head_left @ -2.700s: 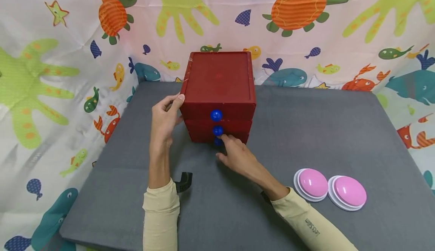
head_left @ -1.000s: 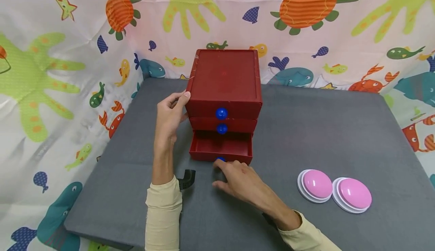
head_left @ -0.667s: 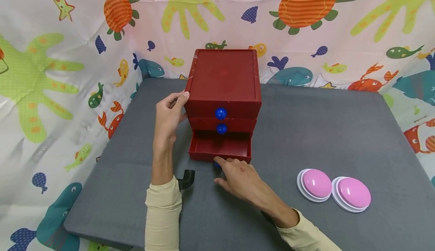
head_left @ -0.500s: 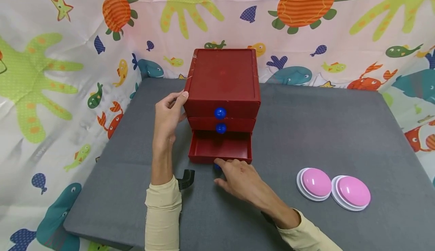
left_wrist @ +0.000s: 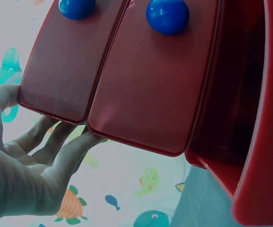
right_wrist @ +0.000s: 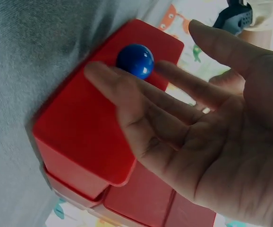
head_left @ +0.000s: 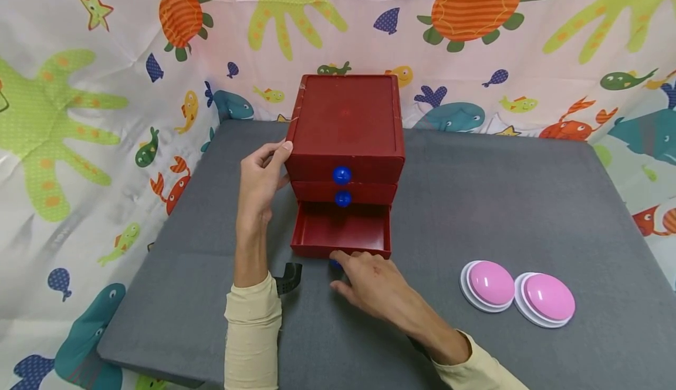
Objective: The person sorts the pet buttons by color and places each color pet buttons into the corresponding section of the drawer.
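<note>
A red drawer box (head_left: 345, 114) with blue ball knobs stands on the grey table. My left hand (head_left: 259, 187) holds its left side; in the left wrist view the thumb (left_wrist: 6, 96) is at the upper corner and the fingers lie along the side. The two upper drawers are closed. The bottom drawer (head_left: 311, 251) is pulled out toward me, and nothing shows inside it. My right hand (head_left: 377, 281) is at its front, with fingers around the blue knob (right_wrist: 134, 61). In the right wrist view the thumb (right_wrist: 212, 40) sticks out away from the knob.
Two pink dome buttons (head_left: 492, 282) on white bases sit side by side on the table (head_left: 502, 202), right of my right arm. A patterned sea-animal cloth (head_left: 338, 20) hangs behind and beside the table. A black wrist mount (head_left: 289, 278) juts from my left sleeve.
The bottom drawer, closed in the oldest frame, has slid out toward me along with my right hand, a little further since half a second ago. My left hand keeps its place on the box.
</note>
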Action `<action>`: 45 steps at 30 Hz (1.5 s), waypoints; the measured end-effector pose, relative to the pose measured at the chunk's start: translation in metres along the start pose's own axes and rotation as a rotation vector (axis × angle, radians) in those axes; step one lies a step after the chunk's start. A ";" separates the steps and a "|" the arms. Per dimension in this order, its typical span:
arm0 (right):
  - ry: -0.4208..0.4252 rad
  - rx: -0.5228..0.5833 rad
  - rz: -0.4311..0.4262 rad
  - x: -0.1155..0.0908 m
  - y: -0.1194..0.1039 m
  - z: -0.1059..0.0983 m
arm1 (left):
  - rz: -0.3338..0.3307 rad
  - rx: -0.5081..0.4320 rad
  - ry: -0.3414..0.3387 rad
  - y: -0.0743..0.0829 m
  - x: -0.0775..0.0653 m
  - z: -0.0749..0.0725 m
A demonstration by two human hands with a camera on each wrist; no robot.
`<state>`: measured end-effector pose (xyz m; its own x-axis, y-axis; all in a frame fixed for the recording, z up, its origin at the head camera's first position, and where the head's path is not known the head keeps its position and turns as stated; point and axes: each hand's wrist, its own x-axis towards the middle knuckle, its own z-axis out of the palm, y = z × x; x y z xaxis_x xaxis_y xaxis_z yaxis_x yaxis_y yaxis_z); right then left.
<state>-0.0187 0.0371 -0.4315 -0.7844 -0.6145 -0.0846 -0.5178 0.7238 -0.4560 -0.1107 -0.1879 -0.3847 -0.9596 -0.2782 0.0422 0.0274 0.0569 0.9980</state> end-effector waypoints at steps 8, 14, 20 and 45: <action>0.080 0.052 0.096 -0.015 -0.002 -0.021 | -0.002 0.019 0.003 -0.001 0.001 0.002; 0.198 0.076 0.170 -0.025 0.007 -0.040 | -0.010 0.014 0.014 -0.002 0.002 0.001; 0.253 0.078 0.265 -0.035 0.026 -0.057 | -0.022 0.006 0.008 -0.001 0.003 0.001; 0.069 -0.056 0.503 -0.079 0.109 -0.056 | -0.038 0.032 0.012 0.000 0.002 -0.001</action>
<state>-0.0325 0.1823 -0.4252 -0.9610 -0.1648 -0.2219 -0.0862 0.9415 -0.3259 -0.1122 -0.1890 -0.3849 -0.9563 -0.2923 0.0053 -0.0180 0.0771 0.9969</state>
